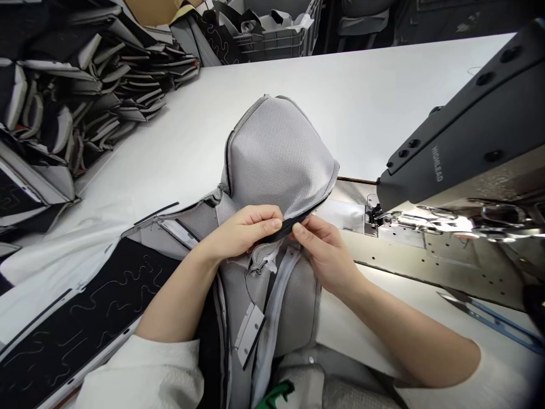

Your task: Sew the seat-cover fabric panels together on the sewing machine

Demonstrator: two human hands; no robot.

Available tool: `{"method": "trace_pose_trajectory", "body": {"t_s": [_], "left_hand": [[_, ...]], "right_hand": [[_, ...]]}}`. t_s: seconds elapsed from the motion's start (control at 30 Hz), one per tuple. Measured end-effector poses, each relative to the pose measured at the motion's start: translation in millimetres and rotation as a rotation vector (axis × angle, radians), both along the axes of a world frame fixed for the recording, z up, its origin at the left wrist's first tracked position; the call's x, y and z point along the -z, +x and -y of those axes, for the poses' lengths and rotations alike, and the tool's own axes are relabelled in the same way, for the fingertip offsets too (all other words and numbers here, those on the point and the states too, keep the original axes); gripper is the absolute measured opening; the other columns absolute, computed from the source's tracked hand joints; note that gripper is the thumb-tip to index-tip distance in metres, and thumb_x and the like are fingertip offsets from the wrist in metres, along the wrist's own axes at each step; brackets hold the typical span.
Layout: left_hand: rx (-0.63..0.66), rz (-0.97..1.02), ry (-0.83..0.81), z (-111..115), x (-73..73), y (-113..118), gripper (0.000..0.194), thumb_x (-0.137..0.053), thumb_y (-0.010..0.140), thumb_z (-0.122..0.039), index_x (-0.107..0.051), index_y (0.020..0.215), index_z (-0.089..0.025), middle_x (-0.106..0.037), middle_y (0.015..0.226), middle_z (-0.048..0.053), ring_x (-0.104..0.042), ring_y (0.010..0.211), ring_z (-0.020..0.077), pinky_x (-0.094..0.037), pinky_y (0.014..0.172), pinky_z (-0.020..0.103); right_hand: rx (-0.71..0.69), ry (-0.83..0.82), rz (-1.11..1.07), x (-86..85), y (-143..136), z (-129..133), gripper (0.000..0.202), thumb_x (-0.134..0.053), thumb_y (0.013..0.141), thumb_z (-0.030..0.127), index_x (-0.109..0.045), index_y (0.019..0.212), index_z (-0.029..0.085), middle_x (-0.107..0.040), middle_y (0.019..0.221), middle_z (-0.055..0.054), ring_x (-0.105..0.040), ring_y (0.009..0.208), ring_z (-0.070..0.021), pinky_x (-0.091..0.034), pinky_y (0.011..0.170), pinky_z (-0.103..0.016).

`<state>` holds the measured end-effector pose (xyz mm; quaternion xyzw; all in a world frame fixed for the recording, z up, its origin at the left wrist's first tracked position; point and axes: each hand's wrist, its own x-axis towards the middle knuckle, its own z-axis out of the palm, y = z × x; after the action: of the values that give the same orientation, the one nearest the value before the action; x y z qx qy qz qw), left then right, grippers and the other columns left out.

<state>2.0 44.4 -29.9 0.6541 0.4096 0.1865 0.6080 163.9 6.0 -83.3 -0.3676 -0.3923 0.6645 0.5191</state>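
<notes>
Two hands, left (251, 227) and right (323, 247), with fingertips pinching black strip (289, 226) on grey fabric cover (281, 153), centered on white table (366, 85). Sewing machine (464, 130) at right, snips (494, 318) nearer. Fabric pieces stacked left (106, 74); scraps (276, 21) held in grey crate (272, 44) behind.

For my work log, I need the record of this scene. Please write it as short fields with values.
left hand: pinching the black edge strip of the grey fabric piece
right hand: pinching the same strip, farther right
fabric: grey mesh, partly bulging upward
right side: sewing machine, marked HIGHLEAD; blue-handled snips nearer the person
left side: piled black and grey pieces
behind: grey crate with scraps
surface: white table
needle position: cannot tell
</notes>
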Motion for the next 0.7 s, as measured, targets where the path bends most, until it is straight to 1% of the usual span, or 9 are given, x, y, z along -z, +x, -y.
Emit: {"method": "trace_pose_trajectory", "body": {"t_s": [0.17,0.23,0.33,0.47,0.53,0.6,0.63,0.67,0.7], "left_hand": [[-0.019,0.049,-0.064,-1.0,2.5,-3.6,0.034,-0.049,0.085,-0.046,-0.041,0.066,-0.018,-0.031,0.053,-0.007,-0.025,0.040,0.0047,-0.020,0.036,0.018],[-0.027,0.019,-0.043,1.4,0.0,-4.6,0.036,-0.046,0.085,-0.048,-0.039,0.065,-0.019,-0.032,0.053,-0.007,-0.026,0.041,0.0056,-0.021,0.036,0.018],[-0.005,-0.220,0.173,12.5,-10.1,-3.2,0.040,-0.046,0.084,-0.051,-0.035,0.063,-0.019,-0.032,0.054,-0.006,-0.030,0.046,0.0078,-0.024,0.043,0.020],[0.036,-0.783,0.605,31.9,-25.0,-0.9,0.035,-0.054,0.080,-0.046,-0.036,0.064,-0.020,-0.041,0.059,-0.003,-0.036,0.054,0.0121,-0.019,0.050,0.024],[0.055,-0.914,0.669,35.9,-27.6,-3.6,0.035,-0.047,0.084,-0.045,-0.036,0.062,-0.020,-0.043,0.059,-0.002,-0.038,0.054,0.0132,-0.018,0.051,0.026],[0.096,-0.932,0.631,34.4,-25.7,-9.8,0.040,-0.041,0.086,-0.048,-0.035,0.059,-0.019,-0.043,0.057,-0.001,-0.039,0.053,0.0130,-0.020,0.051,0.026],[0.117,-0.912,0.603,32.0,-23.1,-13.7,0.042,-0.040,0.086,-0.050,-0.035,0.057,-0.019,-0.042,0.055,-0.001,-0.039,0.052,0.0124,-0.020,0.051,0.025],[0.137,-0.876,0.580,29.0,-19.7,-17.7,0.044,-0.038,0.087,-0.050,-0.035,0.056,-0.018,-0.041,0.054,-0.002,-0.038,0.051,0.0115,-0.021,0.051,0.025],[0.151,-0.829,0.562,25.6,-16.2,-21.4,0.044,-0.036,0.087,-0.049,-0.034,0.056,-0.018,-0.039,0.052,-0.003,-0.037,0.051,0.0106,-0.022,0.051,0.024]], "right_hand": [[-0.013,0.012,-0.059,5.7,0.7,1.3,0.026,-0.066,0.076,0.045,-0.058,0.074,0.021,-0.057,0.073,0.000,-0.053,0.074,-0.0158,-0.045,0.076,-0.031],[-0.015,0.019,-0.071,7.6,1.0,2.6,0.024,-0.066,0.077,0.044,-0.059,0.075,0.021,-0.057,0.074,0.001,-0.053,0.074,-0.0154,-0.045,0.077,-0.031],[-0.007,0.019,-0.088,10.5,0.5,2.6,0.024,-0.066,0.077,0.044,-0.058,0.075,0.021,-0.056,0.072,0.001,-0.052,0.072,-0.0147,-0.045,0.075,-0.030],[0.013,0.054,-0.030,12.8,1.2,-2.2,0.029,-0.063,0.077,0.048,-0.055,0.072,0.021,-0.054,0.069,0.001,-0.052,0.069,-0.0144,-0.046,0.071,-0.030],[0.053,0.140,0.100,12.8,6.0,0.8,0.027,-0.058,0.082,0.047,-0.054,0.077,0.021,-0.055,0.075,0.000,-0.054,0.071,-0.0151,-0.047,0.072,-0.031],[0.068,0.304,0.323,13.8,15.2,16.0,0.024,-0.053,0.085,0.042,-0.055,0.096,0.021,-0.058,0.094,-0.006,-0.056,0.088,-0.0185,-0.048,0.081,-0.035],[0.045,0.398,0.474,15.6,20.9,29.1,0.031,-0.053,0.086,0.038,-0.051,0.111,0.021,-0.056,0.111,-0.010,-0.054,0.103,-0.0216,-0.046,0.088,-0.038],[0.006,0.498,0.643,18.8,26.6,45.7,0.045,-0.055,0.085,0.035,-0.044,0.125,0.020,-0.047,0.127,-0.013,-0.045,0.118,-0.0251,-0.041,0.096,-0.043],[-0.055,0.567,0.832,23.2,31.6,64.7,0.061,-0.059,0.082,0.032,-0.033,0.136,0.020,-0.033,0.141,-0.016,-0.031,0.131,-0.0290,-0.034,0.103,-0.048]]}}
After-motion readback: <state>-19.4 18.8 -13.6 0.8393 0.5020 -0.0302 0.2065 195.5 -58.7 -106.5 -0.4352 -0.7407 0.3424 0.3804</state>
